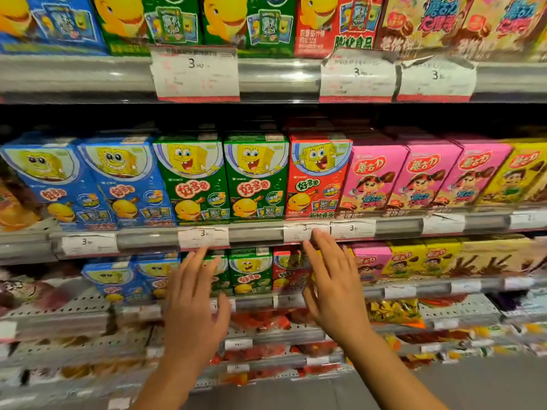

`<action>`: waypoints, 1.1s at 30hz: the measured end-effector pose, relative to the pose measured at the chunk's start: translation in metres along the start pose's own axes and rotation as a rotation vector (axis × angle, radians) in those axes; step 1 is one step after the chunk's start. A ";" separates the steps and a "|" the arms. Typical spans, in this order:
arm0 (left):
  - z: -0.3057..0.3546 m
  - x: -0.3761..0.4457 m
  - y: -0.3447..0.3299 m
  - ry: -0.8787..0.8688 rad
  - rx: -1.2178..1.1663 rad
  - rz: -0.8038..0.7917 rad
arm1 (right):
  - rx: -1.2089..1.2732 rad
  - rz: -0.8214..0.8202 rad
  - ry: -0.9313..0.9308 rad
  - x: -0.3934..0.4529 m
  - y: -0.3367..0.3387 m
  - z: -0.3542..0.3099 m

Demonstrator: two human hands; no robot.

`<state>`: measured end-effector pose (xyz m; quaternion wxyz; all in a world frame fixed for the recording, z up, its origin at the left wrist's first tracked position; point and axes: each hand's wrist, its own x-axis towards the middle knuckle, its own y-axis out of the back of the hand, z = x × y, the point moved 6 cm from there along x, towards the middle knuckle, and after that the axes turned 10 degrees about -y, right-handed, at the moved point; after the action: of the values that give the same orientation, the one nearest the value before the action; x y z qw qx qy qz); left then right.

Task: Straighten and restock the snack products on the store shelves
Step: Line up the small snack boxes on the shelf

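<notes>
hands (260,294) open, empty | green snack boxes (225,176) above fingertips

The top row of boxes (225,22) is cut off by the upper edge. The left hand (194,303) and right hand (334,288) hide lower boxes (250,272). Price tags (195,73) are too blurred to read fully.

Snack boxes (256,176) stand tightly side by side across the middle shelf, leaving no gaps between them. A dark open band above their tops runs left to right under the upper shelf rail (281,78).
</notes>
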<state>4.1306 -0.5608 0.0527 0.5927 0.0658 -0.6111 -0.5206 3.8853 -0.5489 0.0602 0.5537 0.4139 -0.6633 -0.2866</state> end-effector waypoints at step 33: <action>-0.061 -0.119 -0.129 0.410 0.017 -0.716 | 0.005 -0.104 -0.082 -0.006 -0.003 -0.017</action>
<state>4.1445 -0.5698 -0.1328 0.4831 0.3816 -0.4231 -0.6648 3.9032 -0.5433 0.0585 0.5095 0.4371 -0.6637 -0.3301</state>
